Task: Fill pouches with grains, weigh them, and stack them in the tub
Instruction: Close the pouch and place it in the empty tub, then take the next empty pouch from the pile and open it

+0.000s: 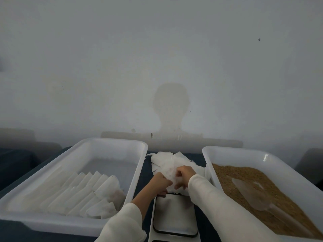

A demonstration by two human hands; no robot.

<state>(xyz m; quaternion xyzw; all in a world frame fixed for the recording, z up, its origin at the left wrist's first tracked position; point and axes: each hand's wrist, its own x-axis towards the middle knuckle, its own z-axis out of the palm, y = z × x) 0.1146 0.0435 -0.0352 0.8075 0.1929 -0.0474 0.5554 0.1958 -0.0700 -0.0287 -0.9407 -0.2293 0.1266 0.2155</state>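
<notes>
Between two white tubs on the dark table (pixel 17 165), both hands work a loose pile of empty pouches (pixel 167 163) just beyond one scale (pixel 174 215). The left hand (pixel 161 185) and right hand (pixel 183 175) each pinch the same pouch (pixel 172 179) — its long axis cannot be told. The left tub (pixel 73 152) holds about fifteen filled pouches (pixel 83 194) in two rows, leaning toward the right. The right tub (pixel 248 154) holds grains (pixel 244 175) and one scoop (pixel 251 194) — handle toward the person
</notes>
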